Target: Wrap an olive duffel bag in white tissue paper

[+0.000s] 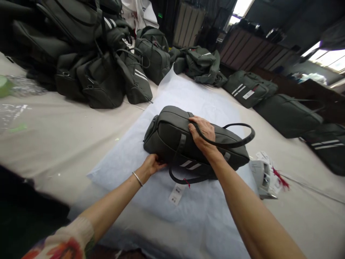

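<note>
Your right hand curls around the handle of the grey bag; your left hand grips its near edge, over white paper.

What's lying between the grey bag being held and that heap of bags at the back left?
Nothing stands there. The head view shows only the white paper sheet under the bag, then a bare strip of table before the heap of bags.

I see a heap of dark bags far left on the counter, more flat bags lying right, and white tags near right.
</note>
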Motion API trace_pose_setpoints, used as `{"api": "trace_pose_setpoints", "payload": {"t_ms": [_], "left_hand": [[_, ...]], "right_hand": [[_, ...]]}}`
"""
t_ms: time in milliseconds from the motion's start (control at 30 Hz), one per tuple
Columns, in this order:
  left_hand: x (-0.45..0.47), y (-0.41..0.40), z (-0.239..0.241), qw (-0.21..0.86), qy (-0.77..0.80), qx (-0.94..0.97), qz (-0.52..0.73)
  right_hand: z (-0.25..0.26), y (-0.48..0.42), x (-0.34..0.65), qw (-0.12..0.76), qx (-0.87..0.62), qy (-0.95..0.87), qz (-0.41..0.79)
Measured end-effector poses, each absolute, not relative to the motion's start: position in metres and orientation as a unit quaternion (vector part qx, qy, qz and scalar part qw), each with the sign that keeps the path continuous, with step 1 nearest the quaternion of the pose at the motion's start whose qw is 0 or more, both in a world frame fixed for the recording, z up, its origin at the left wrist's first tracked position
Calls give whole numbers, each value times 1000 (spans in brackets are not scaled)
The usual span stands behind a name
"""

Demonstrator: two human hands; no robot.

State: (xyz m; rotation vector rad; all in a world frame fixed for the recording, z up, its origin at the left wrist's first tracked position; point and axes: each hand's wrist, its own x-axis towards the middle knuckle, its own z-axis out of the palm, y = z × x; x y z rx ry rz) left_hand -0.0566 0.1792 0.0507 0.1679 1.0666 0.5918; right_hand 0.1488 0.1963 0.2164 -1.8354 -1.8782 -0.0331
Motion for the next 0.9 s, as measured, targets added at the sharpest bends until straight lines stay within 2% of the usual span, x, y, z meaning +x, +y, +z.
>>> {"api": "trace_pose_setpoints", "payload": {"t_ms": [133,300,467,600,733,900], "left_hand": [[-96,179,51,754,532,282,262],[-162,208,54,509,565,554,339],[-179,246,32,347,498,747,271],[-173,262,10,246,476,829,160],[-171,262,12,168,460,869,74],[-180,274,-2,100,431,894,71]], "right_hand": [[208,198,145,257,-663,-700,-56],[202,202,147,256,-652,-707,-99],[203,198,146,241,-656,-707,-104],[197,205,151,251,-651,-708,-107],[204,203,146,241,-657,-708,-93],[205,135,133,248,-641,-718,-111]]}}
